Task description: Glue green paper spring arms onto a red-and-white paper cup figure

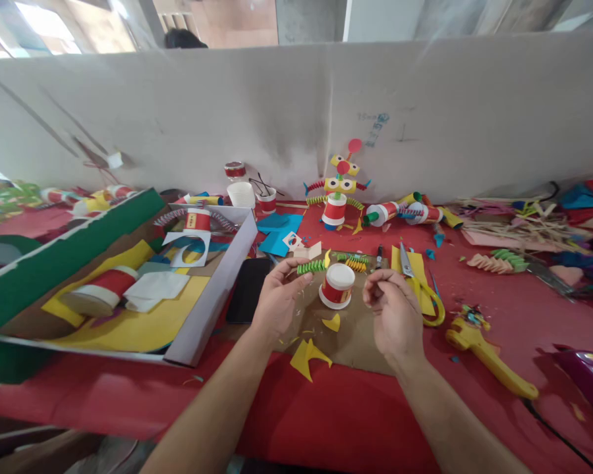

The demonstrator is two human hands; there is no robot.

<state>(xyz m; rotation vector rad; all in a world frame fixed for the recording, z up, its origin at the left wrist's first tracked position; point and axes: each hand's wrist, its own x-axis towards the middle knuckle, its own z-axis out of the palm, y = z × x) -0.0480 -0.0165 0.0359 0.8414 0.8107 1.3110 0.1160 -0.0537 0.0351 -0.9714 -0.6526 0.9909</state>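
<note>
My left hand (281, 295) pinches a green folded paper spring (310, 267) by its left end. A small yellow paper piece (327, 258) shows at the spring's other end. Just right of it, a white paper cup with a red band (338, 289) stands upside down on a brown cardboard mat (353, 342). My right hand (396, 309) is on the cup's far right side, apart from it, its fingers curled together. Whatever those fingers may hold is hidden. Behind the cup lie more green and yellow folded springs (354, 264). Yellow paper scraps (310, 359) lie in front.
Yellow-handled scissors (427, 295) and a yellow glue gun (491, 359) lie to the right. On the left are a black phone (248, 289) and an open box (185, 329) of cups and paper. Paper-cup figures (335, 210) stand at the back by a grey partition (277, 112).
</note>
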